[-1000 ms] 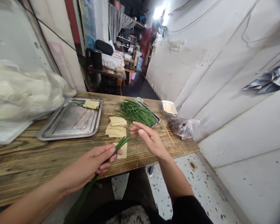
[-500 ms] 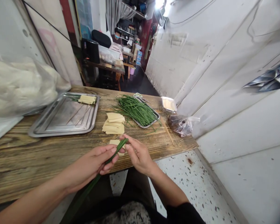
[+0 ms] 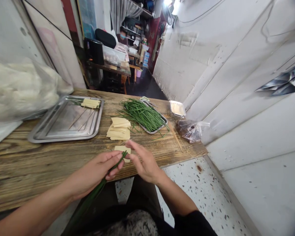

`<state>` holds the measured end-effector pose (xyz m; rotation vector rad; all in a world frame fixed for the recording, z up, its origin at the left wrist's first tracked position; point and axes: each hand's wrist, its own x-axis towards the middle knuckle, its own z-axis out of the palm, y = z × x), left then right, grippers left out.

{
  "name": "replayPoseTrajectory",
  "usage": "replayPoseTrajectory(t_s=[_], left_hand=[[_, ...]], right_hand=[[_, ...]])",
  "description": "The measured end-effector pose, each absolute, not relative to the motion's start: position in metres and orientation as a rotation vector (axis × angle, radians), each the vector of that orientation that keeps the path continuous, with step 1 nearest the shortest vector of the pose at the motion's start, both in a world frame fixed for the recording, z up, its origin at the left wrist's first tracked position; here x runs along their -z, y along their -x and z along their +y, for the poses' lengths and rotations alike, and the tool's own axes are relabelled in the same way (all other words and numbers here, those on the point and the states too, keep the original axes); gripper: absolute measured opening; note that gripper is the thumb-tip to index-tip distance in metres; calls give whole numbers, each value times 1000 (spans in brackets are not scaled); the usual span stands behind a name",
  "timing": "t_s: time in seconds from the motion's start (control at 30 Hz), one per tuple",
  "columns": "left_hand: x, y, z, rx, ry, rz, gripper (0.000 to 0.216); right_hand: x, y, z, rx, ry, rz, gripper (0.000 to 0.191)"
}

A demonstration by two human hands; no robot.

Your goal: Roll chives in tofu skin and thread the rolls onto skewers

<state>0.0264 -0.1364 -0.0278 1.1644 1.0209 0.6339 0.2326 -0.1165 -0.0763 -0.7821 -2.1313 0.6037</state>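
Observation:
A small bundle of green chives is gripped in my left hand, with the tips poking out past the fingers and the long ends hanging below the table edge. My right hand is beside the tips, its fingers stretched out and apart, holding nothing. Beneath the fingertips lies a single pale yellow tofu-skin sheet, partly covered by my hands. Just beyond it is a stack of the same sheets. More loose chives are heaped on a small metal tray.
On the left a large metal tray bears wrapped chive rolls and skewers. A big plastic bag sits beside it. Skewers, a foil container and a bag of dark contents lie right. A person is in the background.
My right fingers have come off the chive tips and spread apart. The tips in my left hand now point slightly lower and to the left.

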Motion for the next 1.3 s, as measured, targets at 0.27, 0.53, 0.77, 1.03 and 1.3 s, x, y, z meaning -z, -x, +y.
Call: replayPoseTrajectory(t_s=[0.27, 0.53, 0.77, 1.03, 1.3], left_hand=[[37, -22, -134, -629, -1489, 1165, 71], [35, -24, -135, -608, -1472, 1201, 70], [38, -27, -136, -614, -1436, 1193, 69], [35, -26, -138, -655, -1521, 1197, 65], [38, -25, -139, -635, -1470, 1138, 64]], right_hand=[[78, -229, -118, -712, 892, -1907, 39], [84, -220, -123, -864, 1023, -1761, 18], [77, -217, -131, -511, 935, -1904, 12], [82, -208, -130, -563, 1043, -1926, 7], [79, -207, -127, -612, 1072, -1929, 5]])
